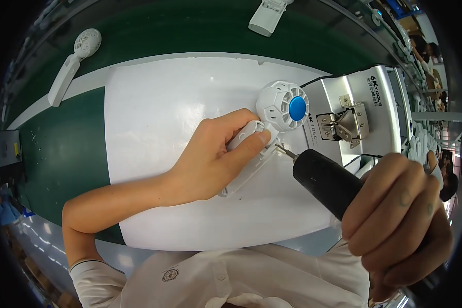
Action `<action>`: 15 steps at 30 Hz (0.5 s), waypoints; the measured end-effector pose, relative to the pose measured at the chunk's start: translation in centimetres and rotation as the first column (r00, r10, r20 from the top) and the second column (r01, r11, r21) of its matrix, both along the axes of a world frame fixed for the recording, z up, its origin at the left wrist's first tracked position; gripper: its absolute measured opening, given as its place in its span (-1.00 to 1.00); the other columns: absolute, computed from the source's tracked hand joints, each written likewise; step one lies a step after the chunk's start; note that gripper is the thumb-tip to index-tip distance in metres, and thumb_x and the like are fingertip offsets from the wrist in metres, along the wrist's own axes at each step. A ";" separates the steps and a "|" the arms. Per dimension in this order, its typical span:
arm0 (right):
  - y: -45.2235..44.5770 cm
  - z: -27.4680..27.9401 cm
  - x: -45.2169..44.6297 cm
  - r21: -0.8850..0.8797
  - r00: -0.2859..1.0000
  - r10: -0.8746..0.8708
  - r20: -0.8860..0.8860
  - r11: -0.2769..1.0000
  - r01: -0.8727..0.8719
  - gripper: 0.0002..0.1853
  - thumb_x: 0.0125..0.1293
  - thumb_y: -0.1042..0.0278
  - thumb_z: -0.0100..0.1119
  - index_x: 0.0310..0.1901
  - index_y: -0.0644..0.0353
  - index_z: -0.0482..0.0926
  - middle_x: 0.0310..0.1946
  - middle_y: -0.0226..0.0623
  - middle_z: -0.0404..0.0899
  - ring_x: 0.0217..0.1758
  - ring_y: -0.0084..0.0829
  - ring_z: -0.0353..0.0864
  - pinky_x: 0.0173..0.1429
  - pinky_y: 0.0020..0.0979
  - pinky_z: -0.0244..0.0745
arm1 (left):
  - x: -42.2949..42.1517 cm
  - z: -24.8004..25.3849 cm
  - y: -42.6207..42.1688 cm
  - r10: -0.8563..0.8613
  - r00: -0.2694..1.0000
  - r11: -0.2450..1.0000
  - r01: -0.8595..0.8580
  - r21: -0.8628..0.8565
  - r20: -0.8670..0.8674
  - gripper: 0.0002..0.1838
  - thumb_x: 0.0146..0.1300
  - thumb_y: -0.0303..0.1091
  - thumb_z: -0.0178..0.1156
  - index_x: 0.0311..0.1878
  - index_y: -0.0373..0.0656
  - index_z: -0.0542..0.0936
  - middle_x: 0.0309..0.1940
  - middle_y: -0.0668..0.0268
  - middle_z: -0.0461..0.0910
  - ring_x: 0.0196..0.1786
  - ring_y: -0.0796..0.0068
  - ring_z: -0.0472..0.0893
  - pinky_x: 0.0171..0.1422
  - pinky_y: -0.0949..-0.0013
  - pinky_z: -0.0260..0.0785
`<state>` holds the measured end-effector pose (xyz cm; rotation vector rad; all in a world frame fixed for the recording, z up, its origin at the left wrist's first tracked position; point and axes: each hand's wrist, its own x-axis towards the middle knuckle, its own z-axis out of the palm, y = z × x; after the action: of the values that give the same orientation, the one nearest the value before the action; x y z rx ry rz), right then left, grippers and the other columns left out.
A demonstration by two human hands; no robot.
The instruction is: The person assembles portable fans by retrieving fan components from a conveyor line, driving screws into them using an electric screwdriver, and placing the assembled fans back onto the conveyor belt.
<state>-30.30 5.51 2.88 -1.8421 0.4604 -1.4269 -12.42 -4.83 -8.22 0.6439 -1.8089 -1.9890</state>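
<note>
A white sheet (154, 102) lies beneath the left hand (210, 154) on the green desk (61, 149). That hand pinches a white fan (276, 115) by its handle (247, 175), between both hands; the right hand (400, 215) wraps a black screwdriver (326, 179). Screw-driving seems in hand; the next move likely calls for steady alignment.

A white fan lies aslant to my left (70, 68), its handle over a pale strip (91, 80) of the green bench (61, 149), with a dark box (7, 154) at the bench's edge. Ahead of me is a white device (265, 20), cut off by the view; rightward, I see a person (449, 186).
</note>
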 end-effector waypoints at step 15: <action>1.0 0.3 2.5 -0.074 0.992 -0.122 -0.001 0.990 0.122 -0.84 0.27 0.40 0.30 -0.31 0.06 0.45 -0.64 -0.33 0.49 -0.66 -0.45 0.43 -0.56 -0.43 0.48 | -0.1 0.1 -0.7 0.003 0.997 1.000 -0.001 0.024 -0.071 -0.82 0.47 -0.37 0.15 -0.05 -0.28 0.61 -0.49 0.38 0.57 -0.49 0.63 0.31 -0.40 0.53 0.15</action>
<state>-27.79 6.52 3.13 -1.9050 0.5380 -1.5394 -12.48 -5.50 -8.16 0.5742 -1.7446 -2.0099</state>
